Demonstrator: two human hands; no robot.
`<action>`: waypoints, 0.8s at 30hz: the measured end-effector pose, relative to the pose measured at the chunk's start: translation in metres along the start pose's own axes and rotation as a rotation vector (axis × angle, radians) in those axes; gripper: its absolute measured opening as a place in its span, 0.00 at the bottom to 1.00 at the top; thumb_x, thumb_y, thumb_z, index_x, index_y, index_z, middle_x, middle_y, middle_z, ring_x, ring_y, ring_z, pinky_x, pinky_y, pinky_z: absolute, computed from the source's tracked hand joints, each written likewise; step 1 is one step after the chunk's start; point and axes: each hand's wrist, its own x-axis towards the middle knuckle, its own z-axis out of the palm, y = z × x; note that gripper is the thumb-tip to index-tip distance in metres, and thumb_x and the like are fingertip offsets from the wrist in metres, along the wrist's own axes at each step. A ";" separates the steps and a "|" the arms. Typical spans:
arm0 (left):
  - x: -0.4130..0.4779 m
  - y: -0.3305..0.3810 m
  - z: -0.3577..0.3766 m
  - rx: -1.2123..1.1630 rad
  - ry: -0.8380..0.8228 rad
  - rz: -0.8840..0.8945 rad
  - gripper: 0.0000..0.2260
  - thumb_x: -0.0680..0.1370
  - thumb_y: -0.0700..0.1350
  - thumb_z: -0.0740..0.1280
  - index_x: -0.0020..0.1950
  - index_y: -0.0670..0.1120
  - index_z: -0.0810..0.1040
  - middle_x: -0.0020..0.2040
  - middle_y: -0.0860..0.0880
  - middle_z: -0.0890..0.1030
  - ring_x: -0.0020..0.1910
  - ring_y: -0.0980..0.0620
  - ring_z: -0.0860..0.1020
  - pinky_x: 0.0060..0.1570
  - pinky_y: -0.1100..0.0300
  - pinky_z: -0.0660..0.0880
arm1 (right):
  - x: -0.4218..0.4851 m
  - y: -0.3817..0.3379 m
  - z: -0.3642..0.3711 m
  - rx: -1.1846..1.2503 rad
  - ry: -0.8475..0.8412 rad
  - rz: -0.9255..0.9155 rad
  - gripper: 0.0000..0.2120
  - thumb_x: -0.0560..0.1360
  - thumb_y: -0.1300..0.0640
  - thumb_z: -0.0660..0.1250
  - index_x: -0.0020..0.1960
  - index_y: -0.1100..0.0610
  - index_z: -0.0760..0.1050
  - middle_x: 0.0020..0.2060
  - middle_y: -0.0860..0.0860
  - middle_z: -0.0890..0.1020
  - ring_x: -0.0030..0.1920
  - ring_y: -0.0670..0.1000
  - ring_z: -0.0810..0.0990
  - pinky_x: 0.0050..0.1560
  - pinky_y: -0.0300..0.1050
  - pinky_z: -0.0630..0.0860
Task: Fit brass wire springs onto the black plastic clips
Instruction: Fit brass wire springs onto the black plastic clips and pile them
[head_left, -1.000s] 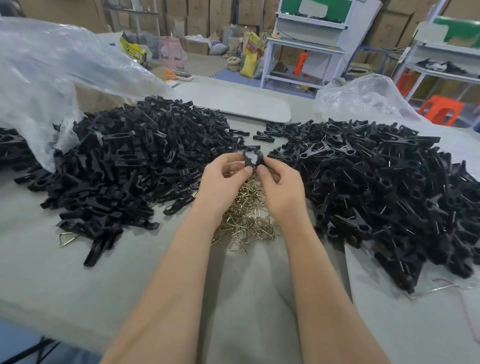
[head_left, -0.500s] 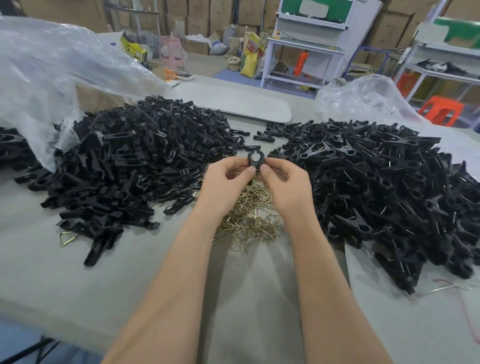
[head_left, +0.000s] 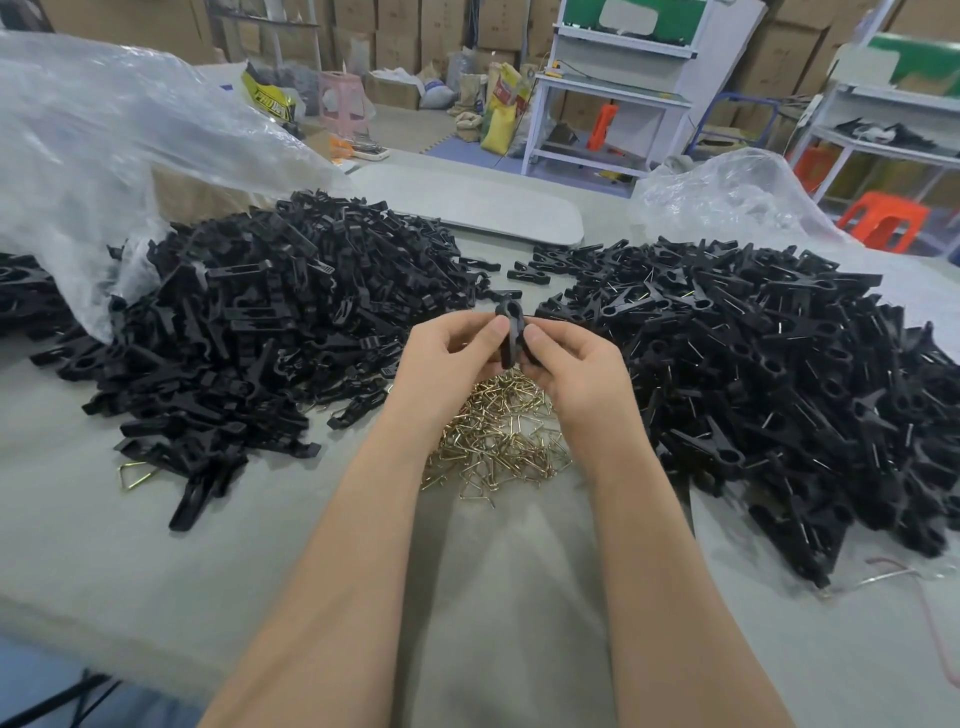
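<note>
Table (head_left: 156, 545) – wide, flat, covered in matte grey cloth with a soft fold near the front edge. Clear plastic bag (head_left: 104, 145), crinkled and glossy, slumps over the far left corner and overlaps the left pile. Left pile (head_left: 270, 338): loose black plastic clip parts, long flat bars with notched ends, dull finish, heaped in all directions. Right pile (head_left: 753, 374): black clips of the same plastic, V-shaped with round eyes, thin bright wire showing on many; it spreads wider and flatter than the left one. Second clear bag (head_left: 727, 192), crumpled, lies behind the right pile. Springs (head_left: 498, 441): small heap of shiny brass wire bent into triangles, tangled, on the cloth between the two piles and right under the hands. One stray spring (head_left: 136, 475) lies at the near edge of the left pile.

Left hand (head_left: 447, 358) and right hand (head_left: 576, 364) meet above the springs, fingers curled, both pinching one clip (head_left: 511, 332). The clip stands roughly upright between the two thumb tips – left thumb (head_left: 500, 328) on its left face, right thumb (head_left: 535, 335) on its right face, rounded eye end sticking up above them, lower end hidden behind the curled fingers. Cannot tell if a spring is on it.
</note>
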 end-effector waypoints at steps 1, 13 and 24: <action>0.000 0.000 -0.001 -0.017 -0.012 -0.017 0.04 0.77 0.47 0.68 0.48 0.53 0.82 0.42 0.54 0.84 0.43 0.60 0.81 0.43 0.65 0.77 | 0.000 -0.002 0.000 0.100 -0.044 0.039 0.07 0.77 0.65 0.64 0.48 0.58 0.80 0.39 0.53 0.84 0.41 0.48 0.81 0.48 0.40 0.79; 0.007 0.007 -0.019 -0.701 0.249 -0.203 0.07 0.80 0.43 0.64 0.53 0.42 0.77 0.48 0.46 0.83 0.49 0.52 0.82 0.50 0.60 0.79 | -0.008 0.009 0.013 -1.093 -0.329 0.118 0.20 0.72 0.48 0.72 0.61 0.51 0.73 0.51 0.49 0.76 0.52 0.51 0.76 0.53 0.46 0.74; 0.006 0.013 -0.018 -1.040 0.252 -0.350 0.05 0.76 0.35 0.67 0.50 0.36 0.78 0.44 0.42 0.82 0.50 0.50 0.80 0.41 0.65 0.80 | 0.000 0.009 0.002 -0.768 -0.031 -0.054 0.06 0.76 0.55 0.67 0.48 0.53 0.82 0.33 0.38 0.76 0.36 0.37 0.74 0.42 0.35 0.72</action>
